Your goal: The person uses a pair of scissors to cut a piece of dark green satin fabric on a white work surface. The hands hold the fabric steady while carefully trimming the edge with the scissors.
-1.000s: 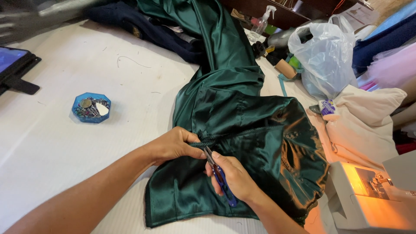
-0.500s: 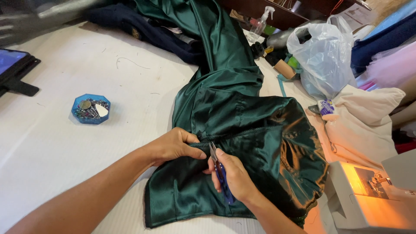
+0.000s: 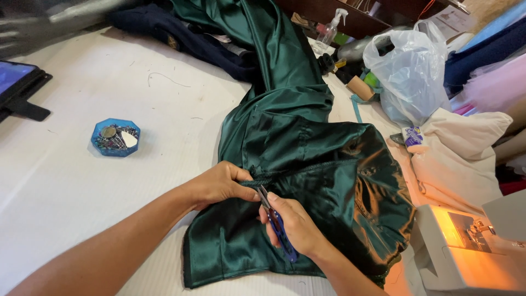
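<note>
Left hand (image 3: 222, 183) grip pinches seam of green satin garment (image 3: 307, 164) lying mid-counter (image 3: 82, 208); right hand (image 3: 293, 227) grip closed around blue thread snips (image 3: 279, 230), tips at seam. Blue pin box (image 3: 115, 137) far left.

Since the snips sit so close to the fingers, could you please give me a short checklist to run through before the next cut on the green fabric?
1. Left hand pinches the dark green satin garment at the gathered seam: ok.
2. Right hand grips the blue-handled thread snips, blades pointing up at the seam: ok.
3. Blade tips clear of the left fingertips: cannot tell, they look very near.
4. Only thread, not cloth, between the blades: cannot tell.
5. Fabric lies flat on the white table: ok.
6. Blue pin box away from the hands: ok.
</note>
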